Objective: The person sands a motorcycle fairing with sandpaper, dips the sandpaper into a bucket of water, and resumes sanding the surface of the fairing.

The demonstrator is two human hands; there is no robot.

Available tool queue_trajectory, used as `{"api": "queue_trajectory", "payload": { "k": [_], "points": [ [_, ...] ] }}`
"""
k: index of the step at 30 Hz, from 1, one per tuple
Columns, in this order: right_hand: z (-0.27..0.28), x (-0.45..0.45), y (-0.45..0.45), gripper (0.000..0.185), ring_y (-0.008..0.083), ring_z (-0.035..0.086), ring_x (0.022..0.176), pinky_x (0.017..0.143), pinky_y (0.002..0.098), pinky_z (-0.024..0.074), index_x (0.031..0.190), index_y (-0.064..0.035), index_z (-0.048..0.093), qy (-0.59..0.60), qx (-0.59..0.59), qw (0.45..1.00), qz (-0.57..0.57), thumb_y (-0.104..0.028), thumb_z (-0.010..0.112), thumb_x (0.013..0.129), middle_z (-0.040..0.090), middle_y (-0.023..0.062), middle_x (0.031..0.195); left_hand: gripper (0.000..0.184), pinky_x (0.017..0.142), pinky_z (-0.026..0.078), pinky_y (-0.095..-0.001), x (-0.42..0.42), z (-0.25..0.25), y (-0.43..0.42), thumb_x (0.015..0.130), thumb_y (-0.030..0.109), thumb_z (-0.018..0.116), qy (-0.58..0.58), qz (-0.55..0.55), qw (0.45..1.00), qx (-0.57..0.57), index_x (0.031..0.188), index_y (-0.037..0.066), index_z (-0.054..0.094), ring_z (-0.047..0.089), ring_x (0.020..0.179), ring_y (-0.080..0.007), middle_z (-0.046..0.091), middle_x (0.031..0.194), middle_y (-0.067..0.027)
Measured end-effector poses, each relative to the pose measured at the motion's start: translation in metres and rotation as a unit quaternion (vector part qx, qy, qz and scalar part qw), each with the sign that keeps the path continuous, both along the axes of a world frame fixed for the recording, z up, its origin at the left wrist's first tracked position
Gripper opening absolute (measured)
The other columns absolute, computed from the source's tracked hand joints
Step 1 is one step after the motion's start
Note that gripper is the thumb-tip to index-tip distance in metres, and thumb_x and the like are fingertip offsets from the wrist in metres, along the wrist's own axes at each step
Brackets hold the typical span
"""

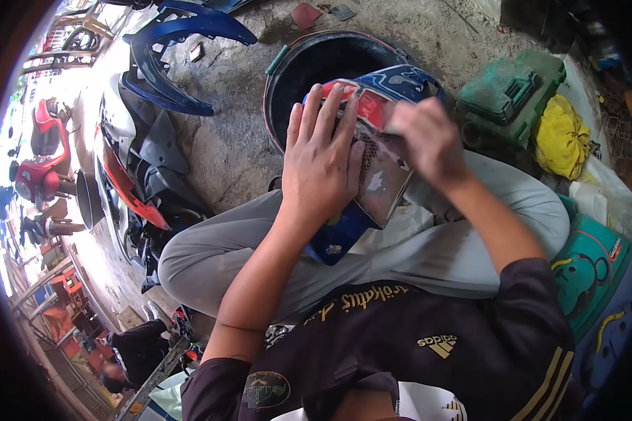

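A blue motorcycle body panel [383, 186] rests across my lap and over the rim of a black bucket [270, 116]. It bears a red decal [371, 111] near its upper part and a worn, greyish, patchy area below. My left hand [323, 151] lies on the panel's left side with fingers stretched out flat. At the decal's right edge is my right hand [432, 140], its fingers curled together and blurred by motion. Whatever the right fingers pinch is hidden.
Another blue fairing piece [154, 63] lies on the concrete at upper left, above piled fairings [140, 165]. To the right are a green tool case [502, 95], a yellow plastic bag [562, 137] and a teal box [586, 266]. A person [137, 354] is at lower left.
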State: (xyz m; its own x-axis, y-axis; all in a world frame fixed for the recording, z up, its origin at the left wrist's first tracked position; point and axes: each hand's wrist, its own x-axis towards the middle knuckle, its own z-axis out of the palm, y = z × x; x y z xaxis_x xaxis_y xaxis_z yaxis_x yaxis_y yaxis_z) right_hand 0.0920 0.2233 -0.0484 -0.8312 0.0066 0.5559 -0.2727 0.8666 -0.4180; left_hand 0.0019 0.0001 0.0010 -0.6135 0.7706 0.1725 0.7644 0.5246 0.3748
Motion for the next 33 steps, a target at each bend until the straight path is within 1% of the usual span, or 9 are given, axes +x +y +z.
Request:
{"api": "queue_trajectory", "payload": {
  "k": [2,5,8,12,16,19,24,28,33],
  "points": [
    [-0.005,-0.001,0.008,0.023,0.0333,0.071,0.095,0.086,0.0442,0.0608,0.11,-0.0028,0.077,-0.013,0.015,1.0,-0.024,-0.003,0.068,0.089,0.077,0.0144,0.12,0.064,0.134,0.023,-0.0616,0.004,0.0,-0.003,0.102,0.021,0.062,0.005,0.0,1.0,-0.005,0.163,0.005,0.054,0.033,0.163,-0.0481,0.046,0.17,-0.0215],
    [0.019,0.02,-0.028,0.023,0.0327,0.07,0.102,0.091,0.0436,0.0604,0.109,-0.0025,0.077,-0.02,-0.009,0.996,0.084,-0.001,0.067,0.088,0.076,0.0143,0.122,0.063,0.134,0.023,-0.0616,0.0,0.0,-0.001,0.101,0.021,0.062,0.004,0.002,1.0,-0.003,0.162,0.004,0.055,0.033,0.163,-0.048,0.046,0.17,-0.0218],
    [-0.001,0.001,0.002,0.021,0.0298,0.069,0.102,0.092,0.0433,0.0601,0.106,-0.004,0.077,-0.017,0.012,1.0,-0.024,-0.004,0.066,0.089,0.076,0.0128,0.12,0.063,0.134,0.023,-0.0617,0.0,-0.001,0.0,0.101,0.021,0.062,0.007,-0.002,1.0,0.001,0.161,0.004,0.056,0.033,0.163,-0.048,0.046,0.17,-0.0219],
    [0.022,0.022,-0.031,0.021,0.0293,0.067,0.102,0.092,0.0399,0.0601,0.109,-0.0055,0.077,-0.025,0.012,0.997,0.07,-0.006,0.068,0.09,0.076,0.0091,0.121,0.063,0.134,0.023,-0.0617,0.0,0.0,0.0,0.101,0.021,0.061,0.004,0.002,1.0,0.0,0.162,0.004,0.055,0.034,0.163,-0.048,0.046,0.17,-0.0218],
    [0.003,-0.004,0.007,0.021,0.0265,0.065,0.106,0.09,0.0445,0.0588,0.109,-0.0074,0.078,-0.022,0.04,0.998,-0.044,-0.01,0.069,0.09,0.076,0.0055,0.122,0.063,0.134,0.023,-0.0619,0.002,-0.002,-0.002,0.102,0.022,0.061,0.004,-0.002,1.0,-0.001,0.162,0.004,0.055,0.034,0.163,-0.048,0.046,0.17,-0.0219],
    [0.014,0.02,-0.029,0.021,0.0266,0.065,0.108,0.088,0.0458,0.0563,0.109,-0.0082,0.078,-0.007,0.037,0.998,0.05,-0.014,0.072,0.091,0.076,0.0038,0.121,0.062,0.133,0.023,-0.062,0.001,-0.001,-0.001,0.102,0.022,0.06,0.007,0.002,1.0,0.003,0.162,0.004,0.055,0.034,0.163,-0.0481,0.046,0.17,-0.0221],
    [0.002,0.003,0.003,0.02,0.0275,0.065,0.112,0.104,0.0477,0.0469,0.109,-0.0074,0.078,-0.01,0.103,0.993,-0.054,-0.017,0.065,0.097,0.076,0.0051,0.12,0.062,0.133,0.024,-0.0621,0.002,0.0,-0.001,0.102,0.021,0.061,0.01,-0.004,1.0,0.004,0.161,0.004,0.055,0.035,0.163,-0.0481,0.047,0.169,-0.0223],
    [0.006,0.016,-0.018,0.026,0.0299,0.072,0.113,0.095,0.0424,0.0616,0.118,-0.0056,0.077,0.008,0.069,0.995,0.068,-0.015,0.065,0.097,0.076,0.0123,0.125,0.062,0.133,0.025,-0.0623,0.0,-0.003,-0.002,0.102,0.021,0.062,0.011,-0.002,1.0,0.006,0.161,0.005,0.056,0.035,0.163,-0.0483,0.047,0.169,-0.0222],
    [-0.002,0.001,0.013,0.027,0.0415,0.073,0.117,0.101,0.0467,0.0618,0.118,0.0011,0.071,-0.037,0.013,0.999,0.013,0.002,0.066,0.091,0.074,0.0178,0.127,0.063,0.133,0.025,-0.0624,0.004,0.0,-0.002,0.101,0.021,0.063,0.006,-0.006,1.0,0.006,0.161,0.005,0.056,0.035,0.163,-0.048,0.047,0.169,-0.0212]
  ]
}}
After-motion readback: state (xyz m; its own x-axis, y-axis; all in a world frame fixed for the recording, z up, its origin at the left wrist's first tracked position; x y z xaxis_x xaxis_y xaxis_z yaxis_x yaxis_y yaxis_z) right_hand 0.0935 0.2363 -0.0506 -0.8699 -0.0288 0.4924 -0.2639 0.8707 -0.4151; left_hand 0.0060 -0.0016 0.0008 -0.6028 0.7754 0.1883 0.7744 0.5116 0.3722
